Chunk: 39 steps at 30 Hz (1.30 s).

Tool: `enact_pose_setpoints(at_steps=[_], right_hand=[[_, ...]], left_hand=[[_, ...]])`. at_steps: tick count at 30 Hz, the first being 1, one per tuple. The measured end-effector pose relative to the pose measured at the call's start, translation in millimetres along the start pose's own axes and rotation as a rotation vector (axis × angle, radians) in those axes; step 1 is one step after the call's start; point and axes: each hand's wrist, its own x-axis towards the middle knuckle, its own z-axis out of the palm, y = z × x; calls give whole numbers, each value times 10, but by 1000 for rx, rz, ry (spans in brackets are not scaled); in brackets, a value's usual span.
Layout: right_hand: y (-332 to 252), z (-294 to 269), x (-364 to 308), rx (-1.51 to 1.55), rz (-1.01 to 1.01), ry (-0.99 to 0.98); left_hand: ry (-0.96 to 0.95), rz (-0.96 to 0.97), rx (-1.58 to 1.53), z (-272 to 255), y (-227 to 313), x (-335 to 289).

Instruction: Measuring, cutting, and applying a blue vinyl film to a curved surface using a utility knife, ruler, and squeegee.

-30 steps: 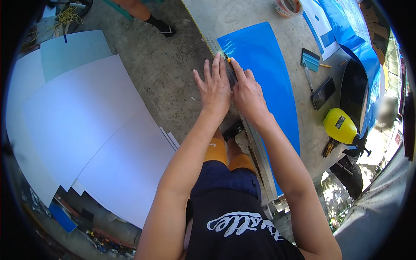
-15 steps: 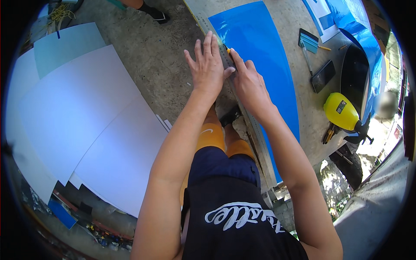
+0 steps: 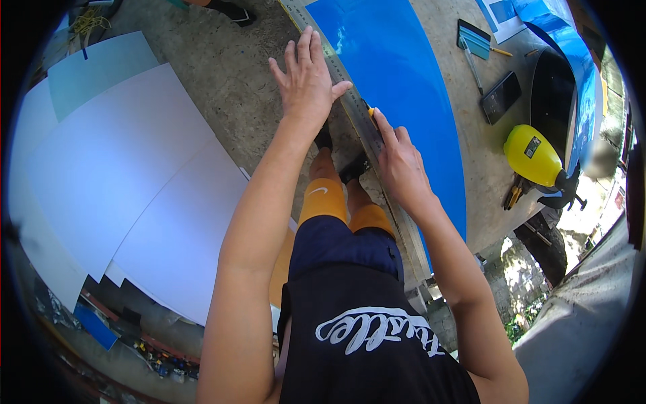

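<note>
A glossy blue sheet lies on the table along its left edge. A long metal ruler runs along that sheet's left side. My left hand is open over the ruler, fingers spread, its thumb across the ruler. My right hand is closed around a yellow utility knife, its forefinger stretched along the handle. The knife's tip is at the ruler's right edge, beside the blue sheet. Most of the handle is hidden in my palm.
Right of the sheet, the table bears a teal squeegee, a phone, a yellow spray bottle and pliers. A curled blue sheet is at the far right. Large white panels lie on the left.
My right hand has drawn the knife toward me along the ruler. My left hand has shifted slightly up and left in view, its thumb now apart from the right hand.
</note>
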Motion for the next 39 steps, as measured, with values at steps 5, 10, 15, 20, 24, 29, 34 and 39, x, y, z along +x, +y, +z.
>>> enact_pose_setpoints(at_steps=[5,10,15,20,24,29,34,39], right_hand=[[149,24,-285,-11,69,-78],[287,125,-421,11,9,-10],[311,193,-422,36,-2,32],[344,203,-418,31,-22,23],[378,197,-405,29,-42,23],[401,206,-383,72,-59,15],[400,191,-399,93,-77,36],[492,241,-524,92,-81,60]], left_hand=[[26,6,14,15,-11,-1],[32,7,30,48,-11,15],[76,10,-5,105,-10,-86],[185,35,-86,304,223,-725],[25,31,-149,334,635,-1456],[-87,5,-116,493,870,-1742],[-110,-29,-94,516,925,-1738],[-117,-56,-107,546,959,-1728]])
